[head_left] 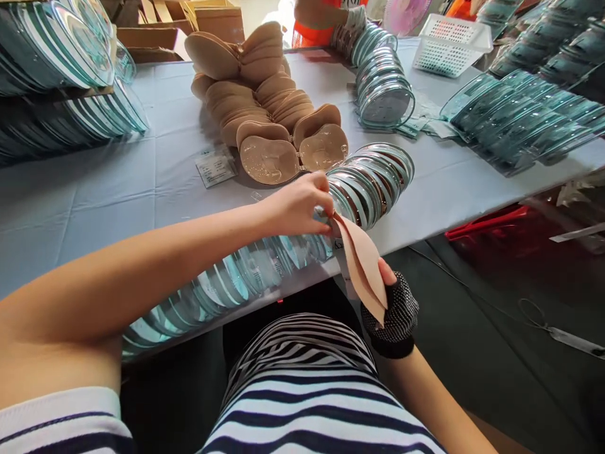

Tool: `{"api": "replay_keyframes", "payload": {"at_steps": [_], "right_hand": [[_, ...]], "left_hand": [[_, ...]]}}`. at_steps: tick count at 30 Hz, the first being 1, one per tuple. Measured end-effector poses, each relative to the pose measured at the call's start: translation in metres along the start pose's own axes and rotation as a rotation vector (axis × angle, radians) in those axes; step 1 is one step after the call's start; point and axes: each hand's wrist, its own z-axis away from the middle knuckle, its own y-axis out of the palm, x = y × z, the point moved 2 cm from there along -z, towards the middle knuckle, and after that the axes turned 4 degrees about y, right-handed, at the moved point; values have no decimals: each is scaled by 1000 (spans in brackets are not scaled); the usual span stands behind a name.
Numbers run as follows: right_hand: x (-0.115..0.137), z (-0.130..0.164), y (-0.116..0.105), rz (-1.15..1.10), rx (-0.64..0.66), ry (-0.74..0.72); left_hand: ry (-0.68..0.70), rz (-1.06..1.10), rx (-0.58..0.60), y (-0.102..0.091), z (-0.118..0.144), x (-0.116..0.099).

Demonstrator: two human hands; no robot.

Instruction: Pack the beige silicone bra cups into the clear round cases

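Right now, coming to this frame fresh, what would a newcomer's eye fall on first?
Probably the heap of beige adhesive bras, stacked in overlapping rows mid-table. Next, the pale bra cups at the table's near edge, held between the bare left hand and the right hand, which wears a dark glove. Shiny clear plastic cases line the near edge and fill both sides.

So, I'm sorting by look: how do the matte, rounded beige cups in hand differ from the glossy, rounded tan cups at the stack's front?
The matte, rounded beige cups are folded together; the glossy, rounded tan cups are spread side by side. The left hand and right hand hold the beige pair; the tan pair sits on the table. Both are pairs.
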Motion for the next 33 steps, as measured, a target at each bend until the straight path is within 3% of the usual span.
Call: {"api": "replay_keyframes", "payload": {"at_steps": [3, 6, 9, 11, 15, 18, 21, 26, 28, 31, 33], "right_hand": [[18, -24, -24, 14, -15, -34], [38, -67, -34, 60, 160, -37], [55, -107, -20, 111, 330, -49], [60, -120, -3, 120, 370, -65], [54, -111, 8, 172, 314, -14], [45, -91, 7, 206, 272, 28], [42, -82, 21, 192, 221, 62], [42, -88, 49, 185, 343, 170], [39, -91, 48, 65, 404, 189], [31, -90, 43, -374, 530, 288], [26, -86, 43, -632, 559, 390]], "left_hand": [[-85, 18, -88, 4, 0, 10], [-100, 17, 20, 11, -2, 21], [-101, 98, 130, 11, -4, 25], [-164, 116, 183, 5, -3, 24], [-274, 43, 247, -7, -1, 20], [-271, -6, 284, -9, 0, 20], [-247, -32, 298, -7, 3, 22], [-136, -3, 195, -8, 8, 10], [-22, 2, 149, -9, 8, 1], [124, -17, 152, -8, 6, -9], [153, -7, 168, -7, 4, -9]]}}
